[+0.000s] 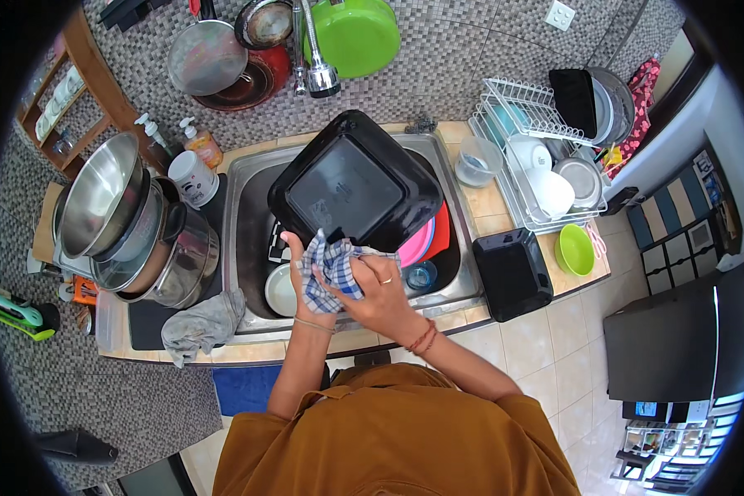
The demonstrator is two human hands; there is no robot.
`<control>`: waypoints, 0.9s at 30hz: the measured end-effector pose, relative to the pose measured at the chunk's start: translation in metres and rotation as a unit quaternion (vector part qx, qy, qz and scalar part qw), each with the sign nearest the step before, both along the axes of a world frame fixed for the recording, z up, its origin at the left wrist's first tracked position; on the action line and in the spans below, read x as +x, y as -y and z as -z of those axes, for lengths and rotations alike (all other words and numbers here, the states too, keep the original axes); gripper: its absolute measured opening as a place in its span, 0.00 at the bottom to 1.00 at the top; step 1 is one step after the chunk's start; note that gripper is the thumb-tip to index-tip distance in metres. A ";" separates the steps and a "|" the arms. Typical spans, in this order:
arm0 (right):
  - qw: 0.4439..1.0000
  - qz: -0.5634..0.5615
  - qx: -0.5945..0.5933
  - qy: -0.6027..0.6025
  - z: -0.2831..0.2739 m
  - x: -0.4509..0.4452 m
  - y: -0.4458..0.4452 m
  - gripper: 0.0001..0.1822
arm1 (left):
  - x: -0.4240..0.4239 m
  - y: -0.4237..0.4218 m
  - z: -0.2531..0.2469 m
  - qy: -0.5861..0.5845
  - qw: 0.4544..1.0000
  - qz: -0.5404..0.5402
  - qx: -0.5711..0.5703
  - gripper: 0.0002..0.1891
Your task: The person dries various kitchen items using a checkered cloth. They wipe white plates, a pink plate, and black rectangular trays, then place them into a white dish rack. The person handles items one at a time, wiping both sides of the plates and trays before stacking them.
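A square black dish (347, 186) is tilted above the sink, its underside towards me. My left hand (296, 257) grips its near corner, the thumb on the left side and the other fingers largely hidden. A blue-and-white checked cloth (328, 263) is bunched in my right hand (381, 301) and touches the dish's near edge. Below, in the stainless steel sink (239, 248), are a white bowl (282, 291), a pink dish (414, 247), a red item (439, 232) and a clear blue glass (421, 274), all partly covered.
Right of the sink lie another black dish (513, 273), a green bowl (574, 250), a plastic tub (477, 162) and a loaded wire dish rack (533, 186). Stacked pots and bowls (161, 248) and a grey rag (203, 322) are at left. A faucet (322, 79) hangs above.
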State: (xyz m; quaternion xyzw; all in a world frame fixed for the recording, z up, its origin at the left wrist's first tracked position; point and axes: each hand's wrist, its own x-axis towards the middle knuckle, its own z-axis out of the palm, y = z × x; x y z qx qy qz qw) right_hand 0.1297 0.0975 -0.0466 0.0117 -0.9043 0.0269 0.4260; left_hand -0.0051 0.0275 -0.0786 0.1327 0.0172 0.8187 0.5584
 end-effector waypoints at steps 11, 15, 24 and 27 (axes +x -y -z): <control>0.981 0.161 -0.087 -0.066 -0.027 0.031 -0.090 0.31 | 0.024 -0.001 -0.033 -0.057 0.879 -0.297 -0.369 0.30; 0.968 0.162 -0.183 -0.051 -0.038 0.026 -0.093 0.35 | 0.040 0.000 -0.051 -0.140 0.855 -0.333 -0.373 0.30; 0.992 0.070 -0.102 -0.016 -0.027 0.005 -0.039 0.36 | 0.051 -0.010 -0.030 -0.330 0.785 -0.348 -0.393 0.27; 0.984 0.102 -0.135 -0.050 -0.044 -0.007 -0.045 0.35 | 0.060 -0.009 -0.027 -0.356 0.778 -0.321 -0.406 0.26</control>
